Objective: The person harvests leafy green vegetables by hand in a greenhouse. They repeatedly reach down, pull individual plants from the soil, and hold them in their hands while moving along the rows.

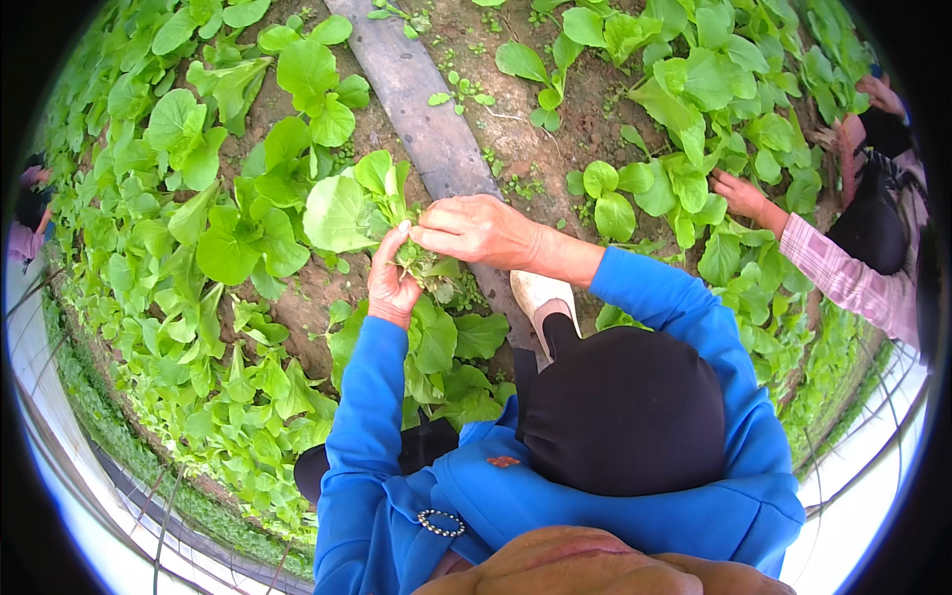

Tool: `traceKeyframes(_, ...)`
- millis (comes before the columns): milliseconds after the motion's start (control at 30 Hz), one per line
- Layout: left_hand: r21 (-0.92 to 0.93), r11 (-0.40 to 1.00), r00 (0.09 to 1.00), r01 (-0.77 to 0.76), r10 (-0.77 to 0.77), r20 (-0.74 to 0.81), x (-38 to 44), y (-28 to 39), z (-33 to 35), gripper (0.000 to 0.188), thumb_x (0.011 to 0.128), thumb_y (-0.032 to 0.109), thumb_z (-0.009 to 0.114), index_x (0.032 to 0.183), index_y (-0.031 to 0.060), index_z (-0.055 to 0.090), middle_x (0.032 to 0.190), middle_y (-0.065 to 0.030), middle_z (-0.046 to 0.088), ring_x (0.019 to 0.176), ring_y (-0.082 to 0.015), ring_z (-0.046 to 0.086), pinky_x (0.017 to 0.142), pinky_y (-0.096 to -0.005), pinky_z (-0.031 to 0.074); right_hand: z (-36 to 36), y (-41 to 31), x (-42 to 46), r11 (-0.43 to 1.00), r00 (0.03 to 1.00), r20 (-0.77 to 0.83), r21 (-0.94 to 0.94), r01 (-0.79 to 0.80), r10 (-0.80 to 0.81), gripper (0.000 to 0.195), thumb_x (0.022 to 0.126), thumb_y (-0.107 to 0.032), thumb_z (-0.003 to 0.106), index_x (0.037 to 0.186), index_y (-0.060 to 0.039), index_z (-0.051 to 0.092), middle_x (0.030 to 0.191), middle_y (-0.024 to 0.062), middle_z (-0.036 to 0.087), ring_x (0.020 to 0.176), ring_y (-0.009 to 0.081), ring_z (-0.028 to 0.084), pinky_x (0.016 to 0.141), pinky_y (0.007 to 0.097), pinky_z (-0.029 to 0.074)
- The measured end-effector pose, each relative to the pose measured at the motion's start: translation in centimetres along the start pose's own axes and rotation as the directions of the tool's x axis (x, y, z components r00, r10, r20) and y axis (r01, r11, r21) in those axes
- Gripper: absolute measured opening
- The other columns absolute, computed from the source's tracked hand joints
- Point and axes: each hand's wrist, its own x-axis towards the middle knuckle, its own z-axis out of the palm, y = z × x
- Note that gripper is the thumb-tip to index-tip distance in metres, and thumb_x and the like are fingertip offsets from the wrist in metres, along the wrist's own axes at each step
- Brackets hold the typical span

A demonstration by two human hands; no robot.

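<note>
My left hand (392, 279) is shut on a small bunch of leafy green plants (346, 212), whose broad pale leaves point up and to the left. My right hand (476, 230) meets it at the bunch, its fingertips touching the stem and root end; whether they grip part of it cannot be told. Tangled small stems or roots (425, 269) hang below the fingers. Both hands are above soil and a dark perforated drip hose (424, 104) that runs from the top towards my shoe (543, 297).
Dense leafy greens (230, 242) grow at the left, with more plants (692, 97) at the right. A co-worker's hand (740, 195) reaches into the right-hand plants, with a plaid sleeve (848, 275). Another person (33, 201) is partly visible at the far left edge.
</note>
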Motion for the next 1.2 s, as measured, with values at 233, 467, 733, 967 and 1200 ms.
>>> traceKeyframes(233, -0.093, 0.990, 0.978, -0.107, 0.088, -0.188, 1.9, 1.4, -0.1, 0.015, 0.083, 0.009, 0.064, 0.095, 0.0030, 0.059, 0.090, -0.0067, 0.064, 0.085, -0.0180, 0.062, 0.079, -0.0335, 0.053, -0.1, 1.9, 0.6, 0.994, 0.996, 0.057, -0.080, 0.073, -0.068, 0.020, 0.078, -0.011, 0.056, 0.096, -0.0049, 0.061, 0.105, 0.0059, 0.064, 0.118, 0.0244, 0.051, 0.088, 0.0390, 0.044)
traceKeyframes(467, 0.016, 0.989, 0.989, -0.144, 0.144, 0.028, -1.7, 3.6, -1.4, 0.022, 0.086, 0.010, 0.060, 0.107, 0.0056, 0.053, 0.081, -0.0014, 0.049, 0.072, -0.0125, 0.049, 0.063, -0.0269, 0.045, -4.2, 11.2, -5.7, 0.382, 0.307, -0.231, 0.626, -0.680, 0.923, 0.015, 0.090, -0.014, 0.059, 0.101, -0.0058, 0.066, 0.097, 0.0064, 0.067, 0.084, 0.0133, 0.064, 0.070, 0.0261, 0.052)
traceKeyframes(733, 0.035, 0.989, 0.987, -0.145, 0.147, -0.067, -5.4, 3.3, -2.6, 0.030, 0.086, 0.009, 0.061, 0.113, 0.0040, 0.050, 0.082, -0.0027, 0.051, 0.072, -0.0136, 0.049, 0.073, -0.0290, 0.046, -7.7, 15.5, -10.3, 0.368, 0.088, -0.508, 0.484, -0.793, 0.857, 0.011, 0.084, -0.013, 0.065, 0.094, -0.0088, 0.068, 0.075, 0.0005, 0.065, 0.065, 0.0077, 0.061, 0.058, 0.0217, 0.043)
traceKeyframes(967, 0.079, 0.985, 0.988, -0.153, 0.154, -0.007, -6.1, 2.8, -2.1, 0.031, 0.086, 0.011, 0.061, 0.115, 0.0058, 0.049, 0.082, -0.0011, 0.051, 0.074, -0.0131, 0.050, 0.080, -0.0349, 0.046, -8.9, 16.3, -12.5, 0.312, 0.030, -0.460, 0.552, -0.773, 0.888, 0.015, 0.089, -0.006, 0.057, 0.102, -0.0011, 0.063, 0.086, 0.0073, 0.066, 0.068, 0.0120, 0.059, 0.059, 0.0248, 0.046)
traceKeyframes(1200, 0.044, 0.987, 0.986, -0.156, 0.159, -0.052, -4.8, 1.9, -2.3, 0.030, 0.086, 0.010, 0.061, 0.114, 0.0053, 0.051, 0.084, -0.0024, 0.052, 0.076, -0.0149, 0.049, 0.073, -0.0291, 0.044, -7.6, 16.1, -16.8, 0.070, -0.391, -0.174, 0.961, -0.266, 0.904, 0.026, 0.090, -0.002, 0.053, 0.114, 0.0072, 0.050, 0.087, 0.0154, 0.065, 0.064, 0.0158, 0.058, 0.056, 0.0257, 0.047)
